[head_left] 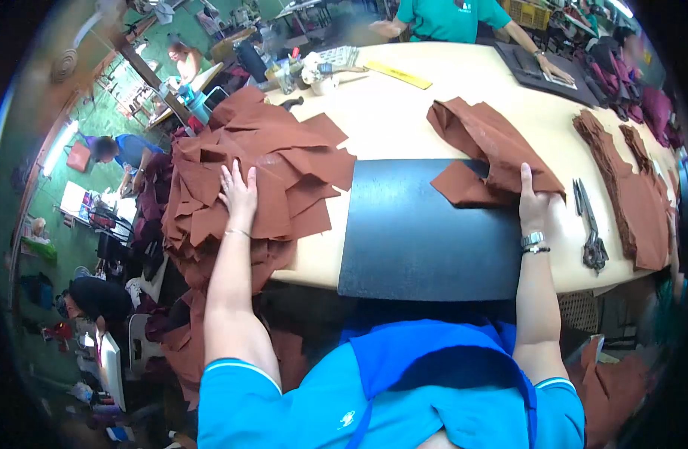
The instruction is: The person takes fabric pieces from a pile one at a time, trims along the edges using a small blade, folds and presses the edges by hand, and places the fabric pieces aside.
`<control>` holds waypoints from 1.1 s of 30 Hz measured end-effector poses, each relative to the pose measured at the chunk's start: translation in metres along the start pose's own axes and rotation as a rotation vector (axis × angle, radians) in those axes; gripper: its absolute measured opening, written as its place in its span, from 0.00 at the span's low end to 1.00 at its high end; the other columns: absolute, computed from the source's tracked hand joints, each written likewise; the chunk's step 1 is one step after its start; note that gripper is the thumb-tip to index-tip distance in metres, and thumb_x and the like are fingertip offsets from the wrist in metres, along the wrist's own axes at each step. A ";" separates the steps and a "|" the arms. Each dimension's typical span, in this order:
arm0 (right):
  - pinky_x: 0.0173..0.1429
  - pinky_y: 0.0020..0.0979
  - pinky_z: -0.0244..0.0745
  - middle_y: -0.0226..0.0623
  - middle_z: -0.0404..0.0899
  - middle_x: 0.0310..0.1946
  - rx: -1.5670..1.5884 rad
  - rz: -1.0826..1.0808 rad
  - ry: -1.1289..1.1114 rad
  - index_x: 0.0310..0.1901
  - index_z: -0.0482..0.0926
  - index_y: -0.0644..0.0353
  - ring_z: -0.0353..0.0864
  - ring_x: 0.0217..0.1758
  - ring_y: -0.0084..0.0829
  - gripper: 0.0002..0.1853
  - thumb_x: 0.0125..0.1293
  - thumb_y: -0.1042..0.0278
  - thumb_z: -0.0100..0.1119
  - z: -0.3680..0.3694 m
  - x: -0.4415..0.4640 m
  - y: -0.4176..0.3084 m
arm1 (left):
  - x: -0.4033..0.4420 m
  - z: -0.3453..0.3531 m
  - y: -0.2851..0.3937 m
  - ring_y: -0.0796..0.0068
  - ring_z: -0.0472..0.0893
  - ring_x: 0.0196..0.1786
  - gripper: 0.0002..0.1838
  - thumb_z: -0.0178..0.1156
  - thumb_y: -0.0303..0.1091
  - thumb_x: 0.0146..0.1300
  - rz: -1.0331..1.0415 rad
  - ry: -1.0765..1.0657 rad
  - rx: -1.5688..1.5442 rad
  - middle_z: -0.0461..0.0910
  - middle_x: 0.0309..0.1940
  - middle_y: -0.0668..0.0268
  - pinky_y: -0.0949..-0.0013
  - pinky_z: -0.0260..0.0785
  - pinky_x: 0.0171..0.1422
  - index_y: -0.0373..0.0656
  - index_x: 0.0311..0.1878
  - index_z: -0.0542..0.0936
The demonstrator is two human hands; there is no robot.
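**Brown cloth (493, 142) at black mat (411, 232)'s far right corner**

Its long axis slants away-left from the right hand (532, 208), which pinches its near end. The left hand (239, 196), farther off, lies spread on the brown pile (303, 163) left of the mat.

At three o'clock in my view I see scissors (595, 251) on the pale table (396, 120). Just past twelve lies a yellow ruler (398, 74), with a cup (325, 86) at twelve and a dark bottle (250, 61) at eleven. At one, across from me, stands a co-worker in green (445, 21), a hand on the dark board (514, 61) at two. Another person (184, 66) sits between ten and eleven.
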State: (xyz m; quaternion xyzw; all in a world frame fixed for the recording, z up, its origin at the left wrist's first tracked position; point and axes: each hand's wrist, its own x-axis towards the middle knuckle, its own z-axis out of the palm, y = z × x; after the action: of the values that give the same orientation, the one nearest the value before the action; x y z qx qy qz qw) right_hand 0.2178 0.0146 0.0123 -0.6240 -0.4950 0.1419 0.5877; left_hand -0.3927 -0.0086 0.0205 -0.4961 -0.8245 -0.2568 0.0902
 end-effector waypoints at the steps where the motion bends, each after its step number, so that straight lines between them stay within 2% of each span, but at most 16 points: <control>1: 0.62 0.33 0.73 0.41 0.81 0.54 0.134 -0.058 -0.010 0.56 0.77 0.71 0.80 0.57 0.31 0.26 0.70 0.55 0.65 0.006 0.001 0.005 | -0.003 0.000 0.018 0.45 0.48 0.81 0.41 0.52 0.65 0.68 0.166 0.092 -0.038 0.50 0.79 0.47 0.30 0.42 0.76 0.49 0.76 0.62; 3: 0.60 0.32 0.75 0.37 0.82 0.52 0.362 -0.061 -0.289 0.54 0.78 0.69 0.80 0.56 0.29 0.23 0.71 0.55 0.64 0.018 -0.004 -0.015 | -0.025 -0.010 0.082 0.44 0.53 0.79 0.39 0.60 0.61 0.65 0.539 0.166 -0.253 0.58 0.76 0.46 0.37 0.47 0.77 0.46 0.72 0.68; 5: 0.52 0.35 0.79 0.43 0.86 0.41 0.088 -0.188 -0.743 0.50 0.82 0.64 0.85 0.45 0.36 0.17 0.69 0.59 0.63 0.008 -0.030 -0.091 | -0.065 -0.040 0.165 0.48 0.52 0.81 0.43 0.74 0.47 0.55 0.931 -0.003 -0.501 0.57 0.77 0.48 0.50 0.48 0.81 0.44 0.72 0.68; 6: 0.49 0.40 0.79 0.47 0.86 0.38 -0.067 -0.423 -0.973 0.48 0.84 0.58 0.86 0.41 0.44 0.14 0.67 0.60 0.61 0.009 -0.041 -0.107 | -0.090 -0.057 0.196 0.48 0.52 0.81 0.50 0.79 0.51 0.47 0.980 -0.176 -0.600 0.56 0.77 0.48 0.49 0.46 0.81 0.45 0.72 0.68; 8: 0.49 0.44 0.79 0.48 0.85 0.37 -0.411 -0.331 -1.577 0.42 0.84 0.58 0.85 0.41 0.47 0.11 0.67 0.61 0.58 -0.008 -0.052 -0.184 | -0.129 -0.088 0.242 0.47 0.51 0.81 0.60 0.81 0.65 0.35 1.198 -0.425 -0.734 0.55 0.77 0.50 0.37 0.37 0.80 0.48 0.73 0.69; 10: 0.46 0.44 0.80 0.47 0.84 0.33 -0.002 -0.812 -1.453 0.40 0.84 0.57 0.86 0.39 0.46 0.09 0.64 0.63 0.60 -0.016 -0.068 -0.171 | -0.149 -0.106 0.267 0.55 0.61 0.78 0.61 0.80 0.66 0.35 1.387 -0.638 -0.691 0.70 0.71 0.60 0.34 0.30 0.80 0.50 0.74 0.68; 12: 0.43 0.44 0.80 0.47 0.83 0.31 -0.363 -0.716 -1.625 0.38 0.84 0.56 0.86 0.37 0.46 0.08 0.60 0.64 0.63 -0.041 -0.051 -0.186 | -0.159 -0.113 0.275 0.62 0.78 0.64 0.51 0.77 0.61 0.45 1.279 -0.862 -0.796 0.81 0.55 0.63 0.31 0.34 0.78 0.52 0.72 0.69; 15: 0.44 0.45 0.80 0.47 0.83 0.29 -0.478 -0.730 -1.512 0.37 0.83 0.56 0.85 0.37 0.49 0.07 0.59 0.65 0.64 -0.071 -0.038 -0.211 | -0.168 -0.085 0.266 0.74 0.83 0.40 0.29 0.76 0.48 0.52 1.219 -0.878 -0.680 0.80 0.28 0.75 0.35 0.40 0.79 0.52 0.57 0.81; 18: 0.46 0.44 0.80 0.46 0.84 0.31 -0.404 -0.745 -1.490 0.42 0.84 0.54 0.85 0.38 0.48 0.09 0.61 0.67 0.62 -0.090 -0.038 -0.226 | -0.181 -0.064 0.261 0.69 0.79 0.55 0.20 0.72 0.40 0.57 1.146 -0.922 -0.743 0.81 0.47 0.68 0.40 0.43 0.80 0.51 0.53 0.82; 23: 0.46 0.44 0.80 0.49 0.84 0.34 -0.298 -0.858 -1.482 0.50 0.80 0.59 0.85 0.41 0.48 0.15 0.62 0.67 0.61 -0.098 -0.048 -0.241 | -0.194 0.030 0.277 0.51 0.56 0.79 0.40 0.67 0.46 0.60 0.970 -0.662 -0.873 0.55 0.76 0.50 0.36 0.45 0.79 0.48 0.74 0.63; 25: 0.49 0.46 0.79 0.52 0.83 0.34 -0.267 -0.787 -1.626 0.54 0.76 0.64 0.85 0.42 0.51 0.20 0.62 0.66 0.62 -0.090 -0.054 -0.251 | -0.202 0.075 0.288 0.48 0.50 0.81 0.45 0.62 0.51 0.63 1.055 -0.582 -0.504 0.50 0.79 0.49 0.29 0.43 0.77 0.49 0.79 0.55; 28: 0.50 0.46 0.78 0.54 0.82 0.36 -0.256 -0.824 -1.638 0.51 0.76 0.64 0.83 0.44 0.52 0.18 0.61 0.65 0.62 -0.088 -0.060 -0.249 | -0.209 0.086 0.299 0.48 0.57 0.78 0.24 0.61 0.46 0.64 1.008 -0.717 -0.592 0.62 0.74 0.55 0.22 0.40 0.74 0.55 0.63 0.73; 29: 0.39 0.42 0.80 0.44 0.83 0.32 -0.025 -0.915 -1.377 0.54 0.79 0.53 0.84 0.36 0.47 0.18 0.62 0.65 0.64 -0.090 -0.066 -0.237 | -0.208 0.094 0.301 0.48 0.59 0.78 0.18 0.61 0.44 0.65 0.876 -0.830 -0.815 0.66 0.72 0.57 0.20 0.39 0.73 0.57 0.57 0.79; 30: 0.42 0.43 0.79 0.47 0.83 0.35 -0.085 -0.883 -1.394 0.53 0.78 0.55 0.84 0.40 0.47 0.18 0.62 0.64 0.65 -0.099 -0.061 -0.240 | -0.198 0.042 0.305 0.52 0.62 0.77 0.11 0.62 0.42 0.65 1.027 -0.700 -0.359 0.72 0.69 0.60 0.20 0.38 0.73 0.57 0.49 0.84; 31: 0.45 0.43 0.78 0.49 0.83 0.38 -0.144 -0.847 -1.414 0.51 0.78 0.58 0.83 0.44 0.48 0.18 0.62 0.62 0.66 -0.110 -0.051 -0.247 | -0.193 0.042 0.298 0.59 0.69 0.73 0.07 0.64 0.39 0.63 0.913 -0.662 -0.533 0.78 0.63 0.66 0.23 0.41 0.73 0.54 0.43 0.85; 33: 0.47 0.39 0.78 0.51 0.81 0.38 -0.022 -0.874 -1.289 0.48 0.78 0.65 0.83 0.46 0.47 0.19 0.62 0.60 0.69 -0.124 -0.030 -0.234 | -0.179 0.037 0.270 0.71 0.74 0.59 0.06 0.61 0.35 0.68 0.616 -0.465 -1.014 0.80 0.57 0.65 0.50 0.55 0.62 0.47 0.43 0.83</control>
State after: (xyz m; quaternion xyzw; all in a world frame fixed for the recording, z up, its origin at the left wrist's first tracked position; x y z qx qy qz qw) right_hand 0.1923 -0.1246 0.2375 -0.1722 -0.9414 0.2273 0.1803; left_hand -0.0675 -0.0259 0.0068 -0.7343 -0.4182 -0.4631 -0.2673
